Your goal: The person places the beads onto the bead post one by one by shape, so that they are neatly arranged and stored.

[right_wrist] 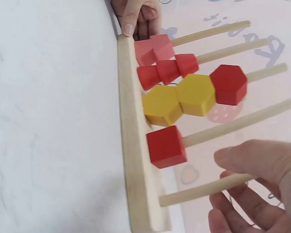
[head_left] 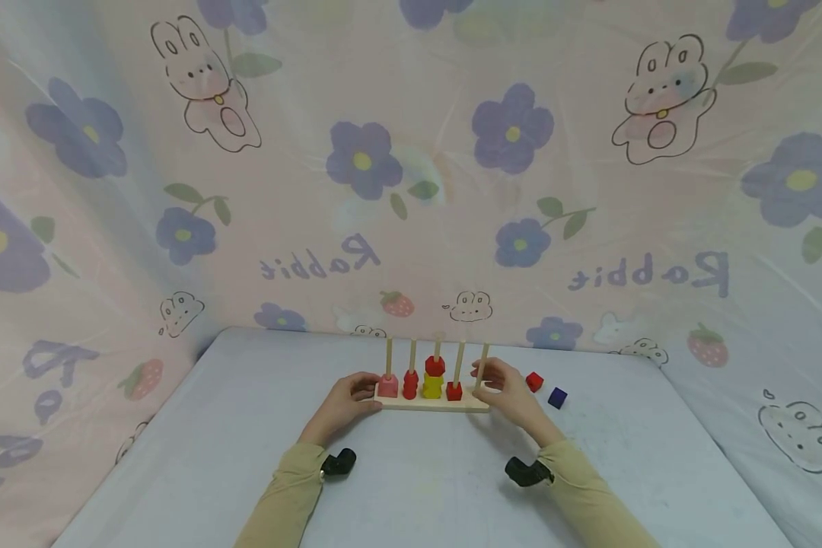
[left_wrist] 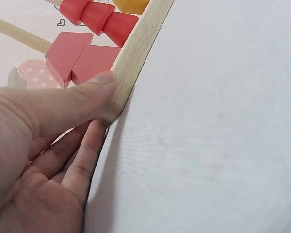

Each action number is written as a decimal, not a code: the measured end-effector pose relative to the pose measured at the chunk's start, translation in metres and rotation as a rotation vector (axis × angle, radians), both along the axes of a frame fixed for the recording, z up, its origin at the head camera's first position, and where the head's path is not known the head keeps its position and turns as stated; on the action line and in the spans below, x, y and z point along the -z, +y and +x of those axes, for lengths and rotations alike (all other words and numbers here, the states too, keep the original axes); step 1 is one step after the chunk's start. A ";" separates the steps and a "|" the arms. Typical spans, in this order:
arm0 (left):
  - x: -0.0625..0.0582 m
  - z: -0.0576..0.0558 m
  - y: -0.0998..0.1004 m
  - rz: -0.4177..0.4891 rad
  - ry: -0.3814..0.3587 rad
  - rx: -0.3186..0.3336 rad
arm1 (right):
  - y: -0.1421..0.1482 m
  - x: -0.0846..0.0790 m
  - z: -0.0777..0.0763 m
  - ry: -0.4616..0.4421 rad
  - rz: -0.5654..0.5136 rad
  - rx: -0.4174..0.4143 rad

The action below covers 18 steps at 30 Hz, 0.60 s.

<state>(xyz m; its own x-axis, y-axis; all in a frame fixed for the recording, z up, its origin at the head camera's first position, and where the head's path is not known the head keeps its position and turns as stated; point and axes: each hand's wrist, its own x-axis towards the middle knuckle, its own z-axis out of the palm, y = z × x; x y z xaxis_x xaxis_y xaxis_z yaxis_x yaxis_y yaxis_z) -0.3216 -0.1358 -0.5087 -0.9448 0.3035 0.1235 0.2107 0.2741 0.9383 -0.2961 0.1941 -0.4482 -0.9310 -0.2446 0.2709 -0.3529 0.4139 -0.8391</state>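
A wooden peg stand (head_left: 425, 406) with several upright pegs bears coloured blocks. My left hand (head_left: 350, 401) grips its left end, thumb (left_wrist: 99, 85) on the front edge. Beside that thumb are pink blocks (left_wrist: 94, 63) on the first peg. Red tapered blocks (right_wrist: 167, 71) are on the second; yellow hexagonal blocks (right_wrist: 196, 94) with a red hexagonal block (right_wrist: 228, 85) on top fill the third. A red cube (right_wrist: 166, 146) sits low on the fourth. Around the bare right-hand peg (right_wrist: 203, 191) my right hand (head_left: 510, 392) is spread, thumb apart from it.
A loose red block (head_left: 534, 381) and a dark purple cube (head_left: 557, 397) lie on the white tabletop (head_left: 425, 479), right of my right hand. Behind the table hangs a printed curtain (head_left: 438, 213), also along both sides.
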 end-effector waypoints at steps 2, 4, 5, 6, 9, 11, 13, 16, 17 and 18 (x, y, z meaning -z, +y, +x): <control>0.000 0.000 0.000 0.003 -0.004 -0.001 | 0.001 -0.011 0.007 0.027 -0.002 -0.008; 0.000 0.000 0.000 0.000 -0.008 0.001 | 0.003 -0.022 0.014 0.040 -0.007 -0.017; -0.001 0.000 0.000 -0.001 -0.014 0.001 | 0.004 -0.026 0.016 0.042 -0.009 -0.019; -0.001 0.000 0.000 -0.002 -0.019 0.002 | 0.006 -0.028 0.017 0.042 -0.011 -0.014; -0.002 0.000 0.000 -0.007 -0.029 0.002 | 0.015 -0.026 0.015 0.060 0.015 0.003; -0.003 0.000 0.000 -0.008 -0.032 0.001 | 0.023 -0.022 0.011 0.081 0.031 0.012; -0.004 0.001 0.000 -0.008 -0.031 0.000 | 0.031 -0.018 0.008 0.102 0.046 0.020; -0.004 0.001 0.000 -0.007 -0.029 0.003 | 0.041 -0.017 0.007 0.100 0.046 0.033; -0.004 0.001 0.000 -0.005 -0.035 0.001 | 0.045 -0.016 0.007 0.094 0.045 0.040; -0.003 0.001 0.000 -0.004 -0.035 0.000 | 0.048 -0.016 0.007 0.088 0.045 0.049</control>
